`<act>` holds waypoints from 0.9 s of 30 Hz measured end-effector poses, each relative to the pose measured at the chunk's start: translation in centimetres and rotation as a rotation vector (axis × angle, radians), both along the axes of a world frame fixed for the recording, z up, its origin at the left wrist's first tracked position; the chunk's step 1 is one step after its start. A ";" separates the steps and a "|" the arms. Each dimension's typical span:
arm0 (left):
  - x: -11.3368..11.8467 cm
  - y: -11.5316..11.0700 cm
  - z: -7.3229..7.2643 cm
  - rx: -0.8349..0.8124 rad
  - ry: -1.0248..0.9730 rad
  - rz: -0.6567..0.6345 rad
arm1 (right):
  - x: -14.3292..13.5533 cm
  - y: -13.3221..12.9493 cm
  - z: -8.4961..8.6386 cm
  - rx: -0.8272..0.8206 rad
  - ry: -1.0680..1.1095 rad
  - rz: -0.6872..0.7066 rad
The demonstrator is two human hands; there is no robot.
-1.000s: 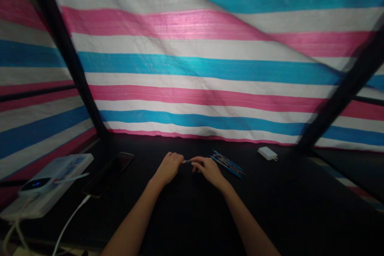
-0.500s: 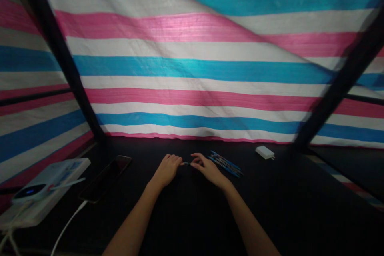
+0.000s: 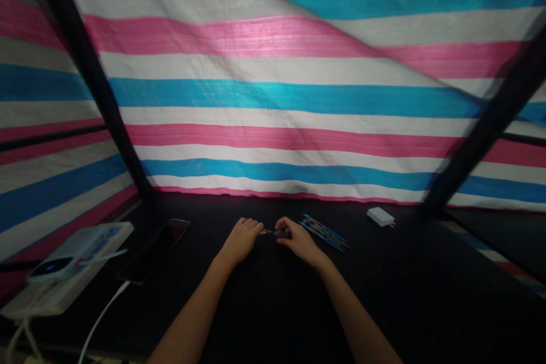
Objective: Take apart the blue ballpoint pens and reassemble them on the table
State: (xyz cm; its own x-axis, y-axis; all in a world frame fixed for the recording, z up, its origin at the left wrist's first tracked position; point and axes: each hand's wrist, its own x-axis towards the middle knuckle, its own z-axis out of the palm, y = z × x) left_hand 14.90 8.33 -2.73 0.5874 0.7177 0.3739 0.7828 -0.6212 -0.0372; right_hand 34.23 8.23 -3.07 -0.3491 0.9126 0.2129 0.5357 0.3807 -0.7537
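Observation:
My left hand and my right hand meet over a dark table, fingertips almost touching. Between them they pinch a small thin pen-like object, each hand closed on one end. A small bundle of blue pens lies just right of my right hand, not touched by it.
A dark phone lies left of my left hand with a white cable running toward me. A white box with a power bank sits at the far left. A white charger plug rests at the back right. Striped tarp forms the walls.
The hands stay in the same spot. My right fingers have curled a little tighter around the small object; the view shifted slightly.

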 end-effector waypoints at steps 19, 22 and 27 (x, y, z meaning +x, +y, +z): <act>-1.2 0.7 0.1 0.027 -0.036 0.129 | 0.2 0.0 0.8 0.093 -0.158 -0.163; -1.6 0.8 0.1 0.012 -0.052 0.147 | 0.8 0.2 1.0 0.119 -0.150 -0.191; -1.0 0.6 -0.1 -0.026 -0.049 0.055 | 0.5 -0.2 0.7 0.128 -0.158 -0.079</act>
